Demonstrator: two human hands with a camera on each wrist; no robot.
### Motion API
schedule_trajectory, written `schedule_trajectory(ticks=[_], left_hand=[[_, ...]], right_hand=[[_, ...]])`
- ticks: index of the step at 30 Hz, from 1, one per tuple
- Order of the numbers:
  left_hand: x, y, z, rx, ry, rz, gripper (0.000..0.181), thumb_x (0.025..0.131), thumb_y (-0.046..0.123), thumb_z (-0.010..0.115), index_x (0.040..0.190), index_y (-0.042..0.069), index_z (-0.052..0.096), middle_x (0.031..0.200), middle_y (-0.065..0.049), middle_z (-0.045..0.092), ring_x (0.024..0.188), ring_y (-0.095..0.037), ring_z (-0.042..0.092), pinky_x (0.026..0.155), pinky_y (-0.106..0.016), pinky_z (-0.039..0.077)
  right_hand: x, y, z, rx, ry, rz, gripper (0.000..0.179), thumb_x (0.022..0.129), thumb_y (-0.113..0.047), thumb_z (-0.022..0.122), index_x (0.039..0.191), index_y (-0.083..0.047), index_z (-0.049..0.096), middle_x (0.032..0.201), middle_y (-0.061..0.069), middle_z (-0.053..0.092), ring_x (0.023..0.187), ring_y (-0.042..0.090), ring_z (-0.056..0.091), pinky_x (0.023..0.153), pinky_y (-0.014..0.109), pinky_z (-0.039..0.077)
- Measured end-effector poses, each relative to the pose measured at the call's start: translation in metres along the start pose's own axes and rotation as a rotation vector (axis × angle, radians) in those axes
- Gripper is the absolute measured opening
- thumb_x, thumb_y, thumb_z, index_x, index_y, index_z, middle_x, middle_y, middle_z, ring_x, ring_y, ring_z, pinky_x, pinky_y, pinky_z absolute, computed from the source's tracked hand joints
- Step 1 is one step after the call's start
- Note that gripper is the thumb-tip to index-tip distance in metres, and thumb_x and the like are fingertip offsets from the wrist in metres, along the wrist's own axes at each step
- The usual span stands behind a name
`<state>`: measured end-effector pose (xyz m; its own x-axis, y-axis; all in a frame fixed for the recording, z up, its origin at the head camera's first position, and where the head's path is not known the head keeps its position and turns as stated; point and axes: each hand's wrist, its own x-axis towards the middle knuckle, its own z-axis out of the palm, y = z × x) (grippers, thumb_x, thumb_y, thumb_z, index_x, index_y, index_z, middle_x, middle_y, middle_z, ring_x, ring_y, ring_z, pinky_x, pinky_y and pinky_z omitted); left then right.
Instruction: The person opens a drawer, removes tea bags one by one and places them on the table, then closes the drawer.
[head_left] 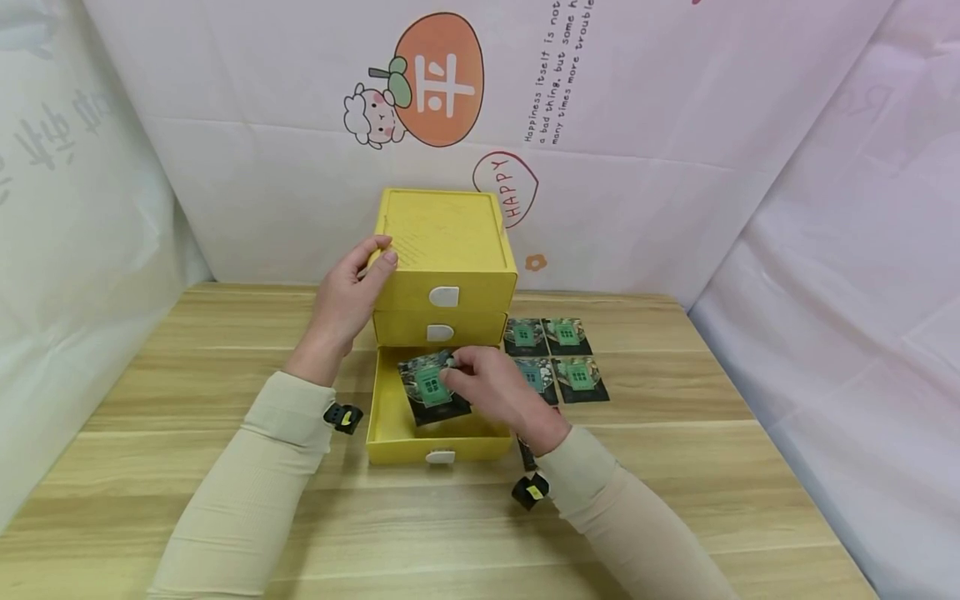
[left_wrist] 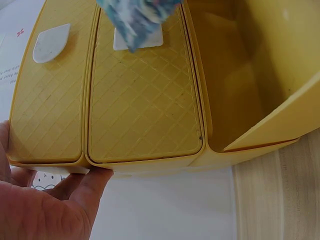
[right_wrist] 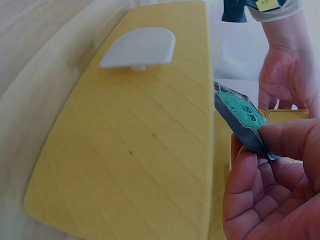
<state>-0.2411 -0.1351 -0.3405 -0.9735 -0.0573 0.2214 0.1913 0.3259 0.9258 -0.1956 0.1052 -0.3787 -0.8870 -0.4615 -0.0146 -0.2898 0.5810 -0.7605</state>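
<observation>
A yellow drawer box [head_left: 442, 233] with three drawers stands on the table, its bottom drawer [head_left: 390, 417] pulled out. My left hand [head_left: 347, 292] holds the box at its upper left edge; in the left wrist view its fingers [left_wrist: 92, 185] press against the side. Between thumb and fingers, my right hand [head_left: 498, 387] pinches a dark square sachet [head_left: 427, 387] with a green label, tilted over the open drawer. The right wrist view shows the thumb on the face of this sachet [right_wrist: 240, 112], near its corner. Its patterned blue-white part crosses the top of the left wrist view.
Several similar sachets [head_left: 581, 377] lie in rows on the wooden table [head_left: 660, 467], right of the box. Another dark packet [head_left: 527, 454] is partly hidden under the right wrist. White tab handles [head_left: 444, 297] stick out from the drawer fronts. A printed cloth [head_left: 637, 192] hangs behind.
</observation>
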Motion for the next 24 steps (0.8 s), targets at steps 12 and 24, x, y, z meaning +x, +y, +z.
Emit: schedule_trajectory(ticks=[12,24], left_hand=[[0.0,0.0,0.001,0.009,0.009,0.007,0.061,0.103,0.063,0.052,0.155,0.031,0.05,0.164,0.0,0.043,0.149,-0.027,0.044,0.116,-0.055,0.041],[0.001,0.0,0.001,0.015,0.009,0.015,0.063,0.102,0.064,0.051,0.155,0.03,0.05,0.163,-0.001,0.044,0.148,-0.028,0.045,0.116,-0.055,0.04]], right_hand=[[-0.01,0.005,-0.018,0.077,0.056,0.073,0.035,0.103,-0.033,0.064,0.078,-0.012,0.051,0.071,0.0,0.04,0.061,0.019,0.037,0.059,0.033,0.032],[-0.019,0.017,-0.043,0.053,0.091,0.069,0.034,0.105,-0.033,0.061,0.08,-0.012,0.051,0.069,0.001,0.037,0.061,0.02,0.037,0.06,0.033,0.033]])
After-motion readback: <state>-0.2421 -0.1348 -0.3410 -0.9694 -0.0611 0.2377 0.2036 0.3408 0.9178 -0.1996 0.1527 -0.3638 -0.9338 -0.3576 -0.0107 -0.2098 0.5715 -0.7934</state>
